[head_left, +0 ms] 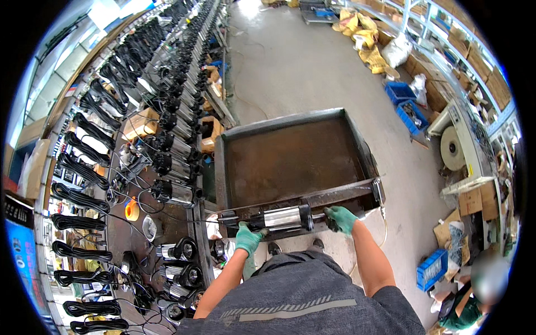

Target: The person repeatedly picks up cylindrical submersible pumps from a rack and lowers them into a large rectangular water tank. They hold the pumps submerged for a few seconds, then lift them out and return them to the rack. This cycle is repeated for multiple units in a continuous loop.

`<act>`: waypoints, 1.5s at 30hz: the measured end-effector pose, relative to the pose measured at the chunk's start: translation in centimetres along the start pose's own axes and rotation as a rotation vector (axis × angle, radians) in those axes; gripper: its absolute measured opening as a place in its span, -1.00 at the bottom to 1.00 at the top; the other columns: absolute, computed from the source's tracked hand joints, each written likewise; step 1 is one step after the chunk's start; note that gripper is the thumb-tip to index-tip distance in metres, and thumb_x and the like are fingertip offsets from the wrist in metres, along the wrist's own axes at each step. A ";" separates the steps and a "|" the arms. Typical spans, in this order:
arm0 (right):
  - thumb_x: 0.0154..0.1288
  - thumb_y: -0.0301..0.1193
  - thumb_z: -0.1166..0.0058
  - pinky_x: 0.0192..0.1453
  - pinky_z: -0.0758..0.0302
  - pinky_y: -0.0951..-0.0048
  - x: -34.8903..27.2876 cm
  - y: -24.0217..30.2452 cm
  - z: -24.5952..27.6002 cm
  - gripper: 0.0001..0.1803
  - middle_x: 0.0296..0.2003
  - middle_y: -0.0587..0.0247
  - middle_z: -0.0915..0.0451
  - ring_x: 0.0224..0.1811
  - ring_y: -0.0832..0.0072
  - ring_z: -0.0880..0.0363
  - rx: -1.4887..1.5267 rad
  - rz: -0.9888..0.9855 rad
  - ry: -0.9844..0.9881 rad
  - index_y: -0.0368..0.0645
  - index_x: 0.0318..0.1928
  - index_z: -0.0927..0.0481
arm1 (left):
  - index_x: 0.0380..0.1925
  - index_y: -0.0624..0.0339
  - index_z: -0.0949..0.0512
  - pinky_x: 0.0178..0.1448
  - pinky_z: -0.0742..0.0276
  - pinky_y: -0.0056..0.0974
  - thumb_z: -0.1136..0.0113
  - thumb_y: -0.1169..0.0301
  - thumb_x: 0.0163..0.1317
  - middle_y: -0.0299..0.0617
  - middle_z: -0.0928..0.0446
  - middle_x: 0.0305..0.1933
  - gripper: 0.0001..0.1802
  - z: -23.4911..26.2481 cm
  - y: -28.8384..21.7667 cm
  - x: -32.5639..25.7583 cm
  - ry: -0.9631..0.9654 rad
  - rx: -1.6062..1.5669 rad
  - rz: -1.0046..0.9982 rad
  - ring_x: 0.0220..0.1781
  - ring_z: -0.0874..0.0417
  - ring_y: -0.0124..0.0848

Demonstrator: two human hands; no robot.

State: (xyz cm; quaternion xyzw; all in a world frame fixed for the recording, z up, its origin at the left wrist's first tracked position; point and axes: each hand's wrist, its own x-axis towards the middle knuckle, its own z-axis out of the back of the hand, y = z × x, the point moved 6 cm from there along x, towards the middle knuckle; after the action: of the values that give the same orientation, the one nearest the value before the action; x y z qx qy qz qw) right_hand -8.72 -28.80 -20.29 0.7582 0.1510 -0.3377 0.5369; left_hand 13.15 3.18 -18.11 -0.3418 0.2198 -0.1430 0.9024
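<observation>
Head view shows the person holding a cylindrical pump (279, 219), steel-bodied with black end caps, lying crosswise over the near rim of a rusty flat cart tray (290, 159). The left hand (248, 237), in a green glove, is closed around the left black end, and the gloved right hand (339, 219) is wrapped on the right end, just past the black collar. The pump looks long and heavy for its width, so the likeliest trouble is one end slipping: if either grip loosens, the free end could swing down onto the near rim or off it toward the person's shoes (293, 245), which stand directly below on the concrete floor (290, 67). A thin cable (184, 218) runs from the left end toward the workbench (128, 223) on the left, where more pumps (173, 192) stand in rows with black cable coils (84, 198); it could snag on these and tug the load sideways. The steel shell is smooth, so the gloves may slide along it. Another person crouches at the near right, well apart.
</observation>
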 end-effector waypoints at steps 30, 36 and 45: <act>0.55 -0.33 -0.10 -0.36 -0.60 0.37 0.3 -0.9 -0.8 -0.74 -0.40 0.25 -0.65 -0.39 0.42 -0.66 0.266 0.049 0.075 -0.14 0.12 -0.46 | 0.13 0.42 -0.34 0.24 -0.57 -0.06 -0.67 -0.01 -0.05 0.27 -0.66 0.07 -0.04 0.4 0.2 -0.8 0.052 0.039 0.088 0.14 -0.70 0.08; 0.52 -0.11 -0.17 -0.40 -0.60 0.29 2.0 -1.9 1.8 -0.64 -0.34 0.09 -0.71 -0.42 0.30 -0.70 0.007 0.021 0.075 -0.20 -0.15 -0.59 | 0.15 0.44 -0.34 0.25 -0.56 -0.05 -0.66 -0.12 -0.09 0.29 -0.65 0.08 0.05 0.8 -0.3 -0.9 0.067 0.120 0.106 0.17 -0.68 0.12; 0.40 -0.44 -0.15 0.11 -0.62 0.22 -2.1 3.5 -0.3 -0.56 0.01 0.02 -0.71 -0.04 0.08 -0.69 -1.100 0.823 -0.197 -0.08 0.27 -0.57 | 0.15 0.47 -0.34 0.19 -0.58 -0.01 -0.64 -0.13 -0.08 0.31 -0.66 0.02 0.06 0.9 -0.1 -1.1 0.037 0.074 0.063 0.13 -0.69 0.15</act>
State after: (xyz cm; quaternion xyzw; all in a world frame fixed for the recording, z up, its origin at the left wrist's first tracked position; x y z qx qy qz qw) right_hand -8.08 -29.60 -16.30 0.3374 -0.0491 -0.0482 0.9388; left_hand 12.58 4.07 -17.14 -0.2985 0.2415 -0.1290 0.9143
